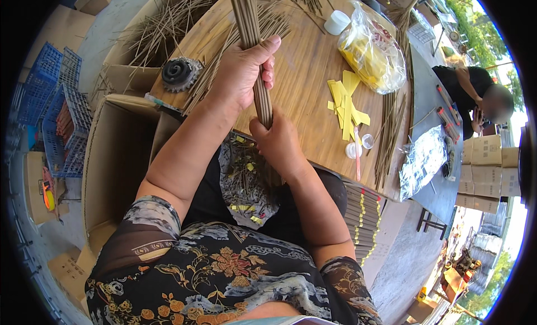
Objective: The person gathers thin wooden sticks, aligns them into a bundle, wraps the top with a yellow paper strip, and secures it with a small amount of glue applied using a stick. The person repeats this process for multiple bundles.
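A bundle of thin brown incense sticks (246, 20) stands tilted over the near edge of the wooden table. My left hand (246, 70) wraps round its middle, thumb laid across the sticks. Lower down, my right hand (279, 143) is closed round the bottom end of the same bundle. Yellow paper strips (347, 104) lie on the table to the right, beside small clear pots (351, 150). Below my hands, a grey cloth (246, 179) across my lap carries stick bits and yellow scraps.
Loose sticks (168, 31) fill a carton at the far left; a black toothed wheel (180, 73) sits at the table's left edge. A clear bag of yellow strips (372, 53) lies at the right. Banded bundles (361, 218) stand below the table. A person (470, 90) is farther right.
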Motion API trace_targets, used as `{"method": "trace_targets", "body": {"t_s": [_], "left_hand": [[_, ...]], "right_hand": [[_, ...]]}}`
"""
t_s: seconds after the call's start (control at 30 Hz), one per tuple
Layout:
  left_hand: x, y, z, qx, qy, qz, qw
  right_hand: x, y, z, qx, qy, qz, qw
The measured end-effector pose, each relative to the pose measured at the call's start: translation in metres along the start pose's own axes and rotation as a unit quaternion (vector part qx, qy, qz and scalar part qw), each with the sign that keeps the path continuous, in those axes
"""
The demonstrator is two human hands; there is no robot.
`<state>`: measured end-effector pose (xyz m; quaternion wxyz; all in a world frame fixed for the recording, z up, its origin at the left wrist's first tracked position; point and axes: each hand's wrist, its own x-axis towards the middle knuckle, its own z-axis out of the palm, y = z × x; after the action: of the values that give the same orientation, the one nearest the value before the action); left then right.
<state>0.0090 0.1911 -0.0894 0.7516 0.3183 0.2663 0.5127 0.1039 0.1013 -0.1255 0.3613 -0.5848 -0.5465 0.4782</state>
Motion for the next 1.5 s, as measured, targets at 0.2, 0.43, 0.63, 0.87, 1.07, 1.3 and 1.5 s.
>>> {"method": "trace_targets", "body": {"t_s": [0.2, 0.43, 0.63, 0.87, 1.07, 1.3, 1.5], "left_hand": [[0.009, 0.012, -0.016, -0.197, -0.172, -0.063, 0.963], [0.002, 0.015, -0.007, -0.196, -0.137, -0.057, 0.969], [0.001, 0.012, -0.003, -0.195, -0.114, -0.069, 0.972], [-0.011, 0.018, 0.01, -0.123, -0.088, -0.066, 0.986], [0.002, 0.0, -0.017, -0.081, -0.15, -0.071, 0.983], [-0.004, 0.002, -0.003, -0.191, -0.157, -0.103, 0.963], [-0.007, -0.001, 0.009, 0.026, 0.02, -0.027, 0.999]], "right_hand": [[-0.013, -0.019, -0.018, 0.449, -0.278, 0.187, 0.828], [-0.018, -0.022, -0.019, 0.43, -0.27, 0.177, 0.843], [-0.016, -0.024, -0.017, 0.367, -0.231, 0.122, 0.893], [-0.016, -0.023, -0.009, 0.335, -0.201, 0.109, 0.914], [-0.013, -0.024, -0.007, 0.23, -0.134, 0.104, 0.958], [-0.014, -0.022, -0.019, 0.471, -0.261, 0.162, 0.827], [-0.006, -0.015, -0.005, 0.175, -0.074, 0.043, 0.981]]}}
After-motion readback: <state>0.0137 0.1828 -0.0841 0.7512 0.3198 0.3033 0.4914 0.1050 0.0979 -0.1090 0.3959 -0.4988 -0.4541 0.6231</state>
